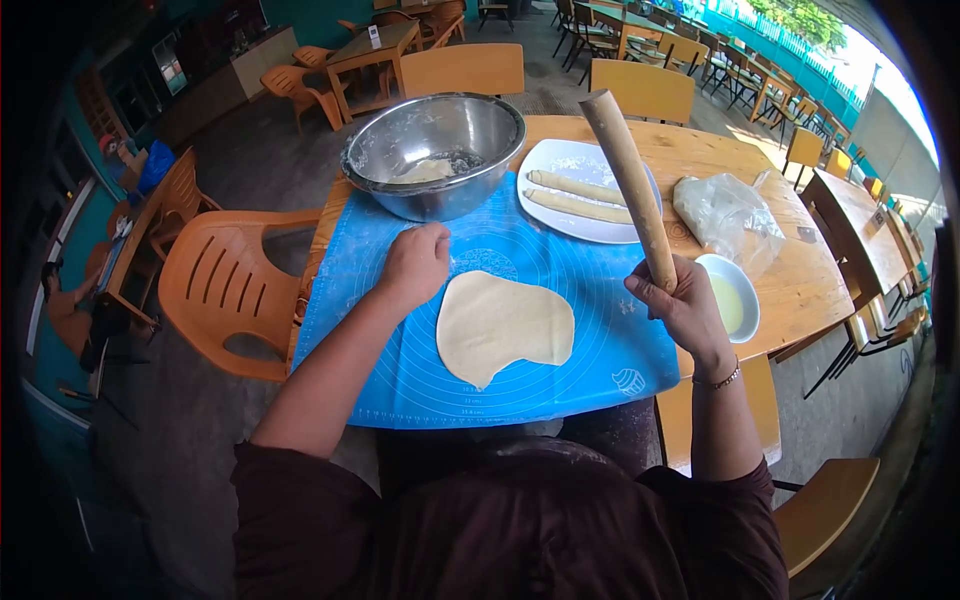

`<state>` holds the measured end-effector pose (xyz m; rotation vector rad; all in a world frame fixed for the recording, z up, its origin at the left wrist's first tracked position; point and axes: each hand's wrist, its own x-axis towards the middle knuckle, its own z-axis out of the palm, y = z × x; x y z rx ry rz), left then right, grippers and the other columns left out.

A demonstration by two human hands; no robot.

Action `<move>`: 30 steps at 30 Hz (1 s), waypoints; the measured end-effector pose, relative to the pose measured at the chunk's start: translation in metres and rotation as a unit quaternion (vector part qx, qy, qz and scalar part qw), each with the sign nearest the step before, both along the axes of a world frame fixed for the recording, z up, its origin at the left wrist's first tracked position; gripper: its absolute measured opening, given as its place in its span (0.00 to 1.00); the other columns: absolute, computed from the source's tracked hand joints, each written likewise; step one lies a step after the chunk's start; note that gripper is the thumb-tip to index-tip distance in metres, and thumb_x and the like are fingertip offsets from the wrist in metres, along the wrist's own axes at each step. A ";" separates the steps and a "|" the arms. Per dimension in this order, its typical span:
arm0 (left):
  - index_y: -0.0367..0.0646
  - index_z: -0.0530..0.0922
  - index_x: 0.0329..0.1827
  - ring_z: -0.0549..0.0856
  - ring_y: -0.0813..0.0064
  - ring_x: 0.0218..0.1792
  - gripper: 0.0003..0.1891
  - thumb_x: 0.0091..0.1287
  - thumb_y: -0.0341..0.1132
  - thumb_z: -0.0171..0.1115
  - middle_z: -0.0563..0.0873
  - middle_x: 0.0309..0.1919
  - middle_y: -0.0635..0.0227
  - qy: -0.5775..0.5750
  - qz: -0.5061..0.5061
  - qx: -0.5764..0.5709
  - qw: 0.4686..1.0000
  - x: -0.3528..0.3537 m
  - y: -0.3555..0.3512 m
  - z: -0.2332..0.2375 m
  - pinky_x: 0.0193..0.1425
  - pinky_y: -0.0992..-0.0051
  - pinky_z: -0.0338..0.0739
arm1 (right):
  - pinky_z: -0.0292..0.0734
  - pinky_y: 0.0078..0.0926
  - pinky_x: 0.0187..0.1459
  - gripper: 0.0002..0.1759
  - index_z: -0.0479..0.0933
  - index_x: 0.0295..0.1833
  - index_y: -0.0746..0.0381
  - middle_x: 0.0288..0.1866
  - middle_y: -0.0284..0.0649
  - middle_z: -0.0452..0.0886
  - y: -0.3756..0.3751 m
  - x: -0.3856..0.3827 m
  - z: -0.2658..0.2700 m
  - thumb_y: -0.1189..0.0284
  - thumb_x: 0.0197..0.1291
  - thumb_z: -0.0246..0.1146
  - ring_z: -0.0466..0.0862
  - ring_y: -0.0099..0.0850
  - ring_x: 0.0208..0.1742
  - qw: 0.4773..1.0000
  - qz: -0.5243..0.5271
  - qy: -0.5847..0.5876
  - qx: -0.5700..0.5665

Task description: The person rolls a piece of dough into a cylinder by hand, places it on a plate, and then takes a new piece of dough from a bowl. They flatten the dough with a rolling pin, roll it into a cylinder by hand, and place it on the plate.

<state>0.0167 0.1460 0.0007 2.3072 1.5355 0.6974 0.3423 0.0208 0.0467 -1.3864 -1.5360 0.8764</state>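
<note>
A wooden rolling pin (pixel 630 180) stands nearly upright in my right hand (pixel 688 308), whose fingers wrap round its lower end. My left hand (pixel 418 262) is closed, just above the blue baking mat (pixel 610 330) and near the front of the steel bowl (pixel 440 200). What its fingers hold, if anything, is hidden. Between my hands a flat, uneven sheet of dough (pixel 505 325) lies on the mat, with a notch in its lower edge. The bowl contains some pale dough or flour. Neither hand touches the sheet.
Behind the mat, a white plate (pixel 540 165) holds two dough rolls (pixel 580 205) dusted with flour. At right are a clear plastic bag (pixel 728 215) and a small white bowl (pixel 745 300) of pale yellow liquid. Orange chairs (pixel 235 290) surround the wooden table (pixel 800 270). A person (pixel 75 310) sits at far left.
</note>
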 end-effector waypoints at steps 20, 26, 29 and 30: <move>0.34 0.84 0.38 0.85 0.77 0.33 0.09 0.65 0.32 0.71 0.88 0.32 0.62 -0.055 -0.088 -0.207 0.973 0.016 -0.053 0.061 0.39 0.75 0.81 | 0.77 0.38 0.48 0.15 0.83 0.44 0.69 0.45 0.48 0.83 0.014 -0.049 -0.031 0.69 0.58 0.73 0.82 0.41 0.44 0.989 0.026 -0.133 0.060; 0.34 0.85 0.37 0.83 0.75 0.29 0.06 0.63 0.29 0.71 0.86 0.28 0.62 -0.034 -0.210 -0.046 0.976 0.017 -0.103 0.094 0.35 0.73 0.78 | 0.80 0.41 0.48 0.13 0.84 0.41 0.67 0.45 0.50 0.84 0.013 -0.066 -0.026 0.68 0.55 0.72 0.85 0.48 0.43 0.988 0.064 -0.137 0.034; 0.34 0.85 0.36 0.83 0.71 0.27 0.06 0.62 0.28 0.72 0.84 0.26 0.62 -0.042 -0.231 0.016 0.972 0.014 -0.119 0.097 0.33 0.71 0.77 | 0.78 0.34 0.45 0.12 0.84 0.42 0.68 0.40 0.43 0.84 0.003 -0.063 -0.022 0.73 0.54 0.73 0.83 0.36 0.40 0.986 0.052 -0.160 -0.015; 0.34 0.85 0.36 0.82 0.70 0.26 0.05 0.62 0.27 0.72 0.83 0.25 0.62 -0.052 -0.226 0.029 0.972 0.012 -0.125 0.096 0.32 0.71 0.76 | 0.77 0.26 0.43 0.12 0.84 0.42 0.70 0.37 0.37 0.82 -0.003 -0.060 -0.020 0.76 0.53 0.75 0.80 0.24 0.38 0.986 0.041 -0.156 -0.029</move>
